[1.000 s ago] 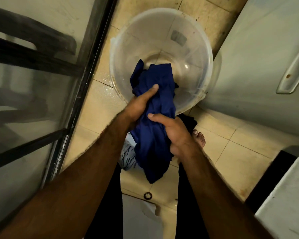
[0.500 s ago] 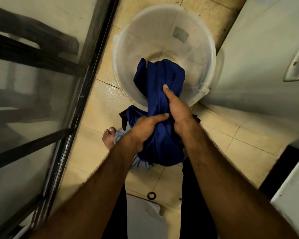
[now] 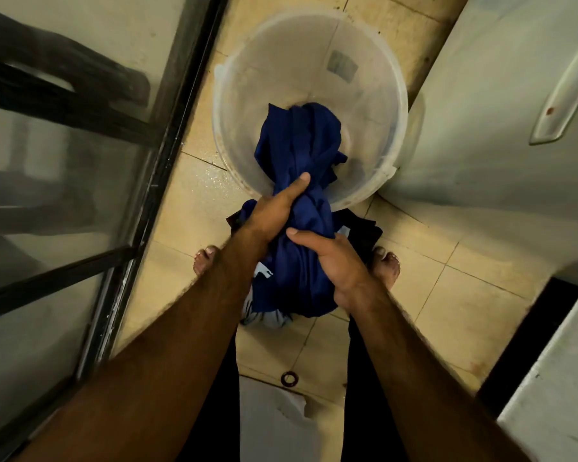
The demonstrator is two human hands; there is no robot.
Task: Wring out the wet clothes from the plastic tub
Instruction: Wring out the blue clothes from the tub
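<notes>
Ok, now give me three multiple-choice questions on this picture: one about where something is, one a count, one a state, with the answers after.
1. Where does the far end of the blue cloth hang?
A. over the plastic tub
B. on a chair seat
C. over a tap

2. How many bare feet are in view?
A. none
B. one
C. two

3. What are the hands doing?
A. both hang free
B. both grip the cloth
C. only one touches it

Answers:
1 A: the cloth's far end shows against the tub's inside.
2 C: a left foot and a right foot flank the cloth.
3 B: the left hand and the right hand each wrap fingers round it.
</notes>
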